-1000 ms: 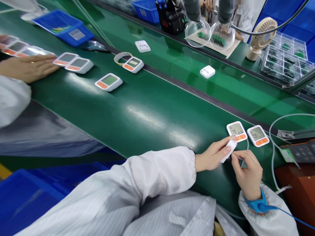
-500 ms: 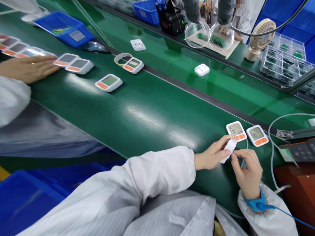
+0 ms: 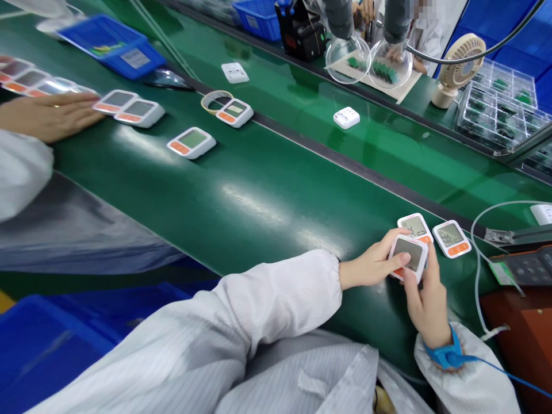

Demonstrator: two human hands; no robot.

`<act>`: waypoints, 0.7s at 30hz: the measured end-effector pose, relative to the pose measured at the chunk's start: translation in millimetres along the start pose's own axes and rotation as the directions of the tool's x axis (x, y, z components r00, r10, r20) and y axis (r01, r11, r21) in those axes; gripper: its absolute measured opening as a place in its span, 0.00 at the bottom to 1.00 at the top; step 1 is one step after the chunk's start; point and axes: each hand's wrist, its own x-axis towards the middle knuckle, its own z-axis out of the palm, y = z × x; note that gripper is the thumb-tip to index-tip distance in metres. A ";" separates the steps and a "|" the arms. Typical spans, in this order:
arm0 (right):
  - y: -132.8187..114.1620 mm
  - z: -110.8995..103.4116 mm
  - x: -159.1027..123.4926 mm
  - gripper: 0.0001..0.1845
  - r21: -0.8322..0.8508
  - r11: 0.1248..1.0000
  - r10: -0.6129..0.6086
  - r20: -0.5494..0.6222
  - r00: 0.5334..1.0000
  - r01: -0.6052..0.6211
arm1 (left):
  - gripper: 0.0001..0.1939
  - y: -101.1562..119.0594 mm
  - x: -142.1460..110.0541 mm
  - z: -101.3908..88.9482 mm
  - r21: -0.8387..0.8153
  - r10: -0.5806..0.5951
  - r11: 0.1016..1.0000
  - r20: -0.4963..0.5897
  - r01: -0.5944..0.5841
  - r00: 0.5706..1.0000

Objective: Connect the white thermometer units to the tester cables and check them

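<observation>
Between my two hands is a white digital meter (image 3: 411,251) with a grey screen and an orange strip, its screen facing up and showing no digits. My left hand (image 3: 374,265) grips it from the left, thumb across its front. The fingers and thumb of my right hand (image 3: 428,307) close on its lower right edge; a blue wrist strap (image 3: 448,352) circles that wrist. Just behind the held one lies a second meter (image 3: 414,225), partly covered, with digits lit. A third meter (image 3: 452,239), also with digits, rests to its right.
A green bench (image 3: 267,230) carries more meters (image 3: 192,142) at left, near a co-worker's hand (image 3: 52,115). White units (image 3: 346,117) sit on the green conveyor (image 3: 297,106) behind. A brown-orange box (image 3: 521,328) and cable stand at right; a blue tray (image 3: 112,46) lies back left.
The meter in my hands has turned from edge-on to screen up, and my right fingers have shifted along its edge. White units on the conveyor have moved left; another shows more at right.
</observation>
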 end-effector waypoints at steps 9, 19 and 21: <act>3.9 -2.2 3.1 0.36 0.080 0.992 0.096 -0.035 0.995 -0.093 | 0.45 7.1 2.7 -7.1 -0.202 -0.041 0.974 0.295 0.104 0.955; 2.5 -4.6 4.3 0.37 0.075 0.989 0.131 -0.004 0.991 -0.131 | 0.45 1.1 1.8 -8.4 -0.234 -0.052 0.964 0.287 0.123 0.956; 2.0 -5.2 4.7 0.37 0.082 0.987 0.137 0.003 0.991 -0.137 | 0.44 1.9 1.7 -8.1 -0.228 -0.054 0.966 0.281 0.122 0.958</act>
